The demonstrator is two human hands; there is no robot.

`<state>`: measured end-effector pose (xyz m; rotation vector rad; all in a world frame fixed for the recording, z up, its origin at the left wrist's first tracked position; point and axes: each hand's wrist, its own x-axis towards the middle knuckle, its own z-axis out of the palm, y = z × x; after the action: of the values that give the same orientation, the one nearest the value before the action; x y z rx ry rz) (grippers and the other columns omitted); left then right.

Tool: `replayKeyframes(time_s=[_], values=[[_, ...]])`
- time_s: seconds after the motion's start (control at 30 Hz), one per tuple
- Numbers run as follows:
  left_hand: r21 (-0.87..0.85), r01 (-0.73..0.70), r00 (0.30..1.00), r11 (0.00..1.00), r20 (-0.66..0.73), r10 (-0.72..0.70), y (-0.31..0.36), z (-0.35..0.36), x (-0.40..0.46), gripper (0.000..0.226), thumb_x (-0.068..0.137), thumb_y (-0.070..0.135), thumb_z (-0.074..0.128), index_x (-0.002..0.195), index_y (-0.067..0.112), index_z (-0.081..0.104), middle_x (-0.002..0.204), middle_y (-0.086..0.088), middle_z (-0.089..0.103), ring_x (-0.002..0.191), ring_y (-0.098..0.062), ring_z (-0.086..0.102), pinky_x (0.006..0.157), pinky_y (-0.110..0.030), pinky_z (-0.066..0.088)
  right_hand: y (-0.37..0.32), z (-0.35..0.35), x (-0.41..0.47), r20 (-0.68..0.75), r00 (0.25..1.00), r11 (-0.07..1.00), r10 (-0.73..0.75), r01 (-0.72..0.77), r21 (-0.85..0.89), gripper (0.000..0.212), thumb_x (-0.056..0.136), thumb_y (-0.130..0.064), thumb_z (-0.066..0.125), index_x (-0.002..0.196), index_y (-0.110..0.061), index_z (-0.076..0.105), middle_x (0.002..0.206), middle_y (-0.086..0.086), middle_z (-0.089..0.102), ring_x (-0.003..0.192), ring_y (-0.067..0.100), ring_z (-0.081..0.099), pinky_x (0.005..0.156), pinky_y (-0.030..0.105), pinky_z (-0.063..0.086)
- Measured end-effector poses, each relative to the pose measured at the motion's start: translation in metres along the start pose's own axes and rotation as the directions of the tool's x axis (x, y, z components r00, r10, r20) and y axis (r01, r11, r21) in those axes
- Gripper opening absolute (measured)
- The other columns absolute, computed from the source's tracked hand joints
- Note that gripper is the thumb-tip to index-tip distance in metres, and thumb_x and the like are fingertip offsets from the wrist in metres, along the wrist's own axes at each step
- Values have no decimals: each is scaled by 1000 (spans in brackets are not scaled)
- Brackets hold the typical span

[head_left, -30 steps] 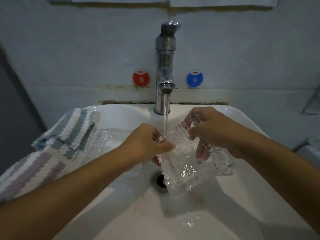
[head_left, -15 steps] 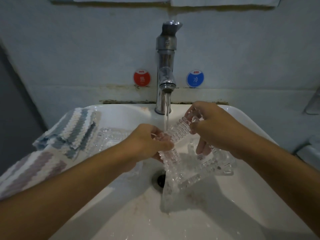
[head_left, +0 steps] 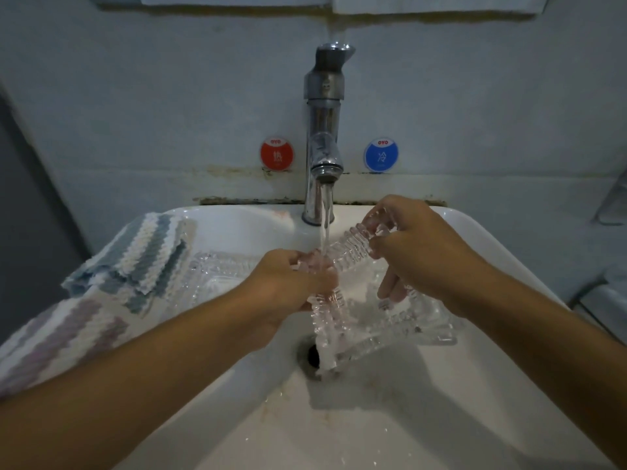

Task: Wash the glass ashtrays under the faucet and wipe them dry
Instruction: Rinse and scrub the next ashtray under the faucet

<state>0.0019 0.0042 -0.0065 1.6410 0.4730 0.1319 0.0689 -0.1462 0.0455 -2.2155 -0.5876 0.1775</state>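
A square ridged glass ashtray [head_left: 366, 320] is held tilted over the drain, under the water running from the chrome faucet [head_left: 324, 130]. My left hand [head_left: 291, 286] grips its left corner, where the stream lands. My right hand [head_left: 417, 252] grips its upper right rim, with fingers reaching inside the bowl. A second glass ashtray [head_left: 217, 279] lies on the sink's left side, partly hidden by my left forearm.
A striped cloth [head_left: 101, 286] hangs over the left rim of the white sink [head_left: 502, 252]. The drain hole [head_left: 310, 356] lies just below the held ashtray. Red [head_left: 276, 154] and blue [head_left: 381, 155] stickers flank the faucet on the wall.
The held ashtray has turned flatter, its open bowl now facing up more. My right hand has risen slightly with the rim. Water keeps running.
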Motion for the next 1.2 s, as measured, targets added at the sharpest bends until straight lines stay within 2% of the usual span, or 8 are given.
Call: replayKeyframes(time_s=[0.13, 0.27, 0.4, 0.6, 0.77, 0.87, 1.0, 1.2], values=[[40, -33, 996, 999, -77, 36, 3, 3, -3, 13, 97, 21, 64, 96, 12, 74, 89, -5, 76, 72, -17, 68, 56, -20, 51, 0, -1, 1, -14, 999, 998, 43, -42, 51, 25, 97, 1, 49, 114, -16, 56, 103, 8, 63, 50, 25, 70, 52, 36, 61], [-29, -34, 997, 999, -75, 32, 3, 9, -7, 23, 102, 15, 52, 98, 6, 73, 75, -4, 76, 53, -5, 64, 44, -13, 44, 0, 0, 0, -24, 998, 997, 54, -52, 50, 24, 97, 2, 49, 113, -14, 56, 97, 9, 64, 51, 28, 71, 60, 47, 63], [-110, -65, 996, 992, -74, 57, 0, 9, -10, 8, 94, 7, 66, 100, 2, 70, 83, -9, 75, 64, -17, 72, 57, -24, 59, 0, 3, -1, -21, 999, 998, 45, -44, 50, 22, 97, 2, 48, 111, -13, 57, 92, 11, 65, 52, 28, 71, 57, 44, 63], [66, -109, 990, 992, -88, 115, 3, 5, -9, 18, 99, 16, 62, 93, 3, 73, 84, -10, 77, 68, -18, 72, 63, -24, 54, -1, 3, -2, -28, 999, 996, 45, -42, 75, 21, 96, 2, 46, 105, -12, 58, 88, 12, 67, 52, 31, 71, 60, 51, 62], [150, -63, 987, 987, -135, 84, 6, 8, -11, 26, 102, 20, 54, 93, 3, 73, 69, -1, 60, 46, -6, 40, 51, -21, 33, -2, 3, -2, -59, 998, 997, 33, -28, 75, 19, 96, 1, 49, 101, -14, 59, 89, 8, 66, 51, 29, 71, 61, 49, 63], [50, -7, 992, 999, -128, 13, 8, 7, -14, 22, 101, 16, 55, 93, 2, 70, 57, 7, 62, 45, -3, 54, 54, -19, 43, 0, 5, -3, -85, 996, 996, 25, -17, 93, 21, 95, 1, 48, 97, -16, 58, 90, 8, 65, 50, 28, 70, 57, 45, 62], [-41, 114, 988, 993, 111, -108, 6, 10, -23, 28, 103, 27, 53, 109, 3, 67, 95, -7, 78, 93, -29, 74, 90, -47, 57, 3, 5, 0, -125, 991, 988, 56, -37, 150, 21, 98, -2, 50, 111, -18, 58, 97, 8, 65, 52, 26, 71, 61, 44, 63], [-123, 216, 948, 969, 263, -178, 9, 13, -28, 14, 100, 9, 56, 110, 8, 66, 100, -10, 77, 77, -27, 75, 57, -33, 60, 7, 1, 7, -185, 980, 984, 71, -38, 176, 26, 97, 0, 51, 116, -16, 58, 99, 10, 66, 52, 27, 71, 60, 44, 63]])
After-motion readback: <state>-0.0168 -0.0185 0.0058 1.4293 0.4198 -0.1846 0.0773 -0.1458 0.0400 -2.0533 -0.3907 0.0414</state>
